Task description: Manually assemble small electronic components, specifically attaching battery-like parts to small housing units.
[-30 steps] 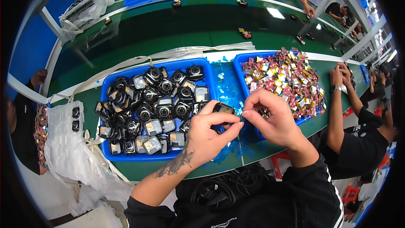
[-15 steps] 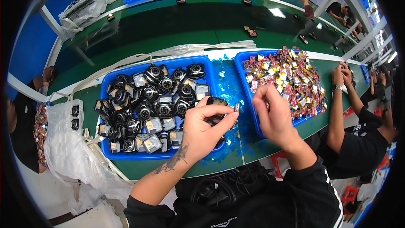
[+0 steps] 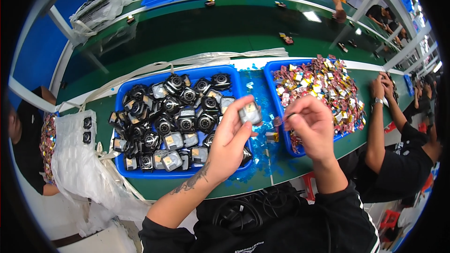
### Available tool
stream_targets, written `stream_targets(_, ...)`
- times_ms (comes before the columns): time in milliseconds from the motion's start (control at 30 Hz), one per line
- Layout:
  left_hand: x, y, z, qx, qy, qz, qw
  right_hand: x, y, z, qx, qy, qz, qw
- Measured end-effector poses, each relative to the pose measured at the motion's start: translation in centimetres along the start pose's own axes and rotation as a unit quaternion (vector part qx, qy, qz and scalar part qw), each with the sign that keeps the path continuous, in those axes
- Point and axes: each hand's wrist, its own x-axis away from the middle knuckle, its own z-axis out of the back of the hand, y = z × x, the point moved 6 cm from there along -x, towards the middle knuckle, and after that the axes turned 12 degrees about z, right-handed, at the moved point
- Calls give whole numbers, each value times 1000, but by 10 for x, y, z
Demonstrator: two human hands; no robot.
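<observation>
Silvery grey and slightly glossy, with rounded corners and a tan square label on its face, the watch-like case (image 3: 251, 114) rests tilted against the fingers of the left hand (image 3: 228, 143), whose grip holds it between thumb and fingers, just above the gap between two blue trays. The right hand (image 3: 313, 130) is near it, apart from the case, its thumb and forefinger pinched on a small pinkish and dark piece (image 3: 277, 122); that piece is blurred, so its exact form is hard to tell. Below, the left tray (image 3: 237, 84) is heaped with black watch-like cases (image 3: 164, 126), some showing round dark backs, others grey faces with similar tan labels. The right tray (image 3: 271, 82) carries a mound of little red, white and yellow parts (image 3: 323, 96). Blue scraps (image 3: 255, 96) litter the green desk (image 3: 211, 190) between the trays.
</observation>
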Motion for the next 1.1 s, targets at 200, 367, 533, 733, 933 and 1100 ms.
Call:
stream_targets(200,-1,4,0,21,23,-32,999,-4,-7,-19,205,-42,-58,976)
stream_targets(367,1,7,1,32,39,-37,998,-11,-22,-34,355,-32,59,932)
stream_targets(533,-2,6,1,83,33,-16,996,-2,-18,-39,232,-38,23,972)
stream_targets(733,5,6,-8,51,-22,13,998,-7,-12,-36,264,7,23,964)
stream_targets(933,6,3,-12,48,-47,-16,998,-11,-18,-38,309,-10,16,951)
stream_targets(1100,6,6,-14,14,-23,-47,999,-13,-18,-36,290,10,-1,957)
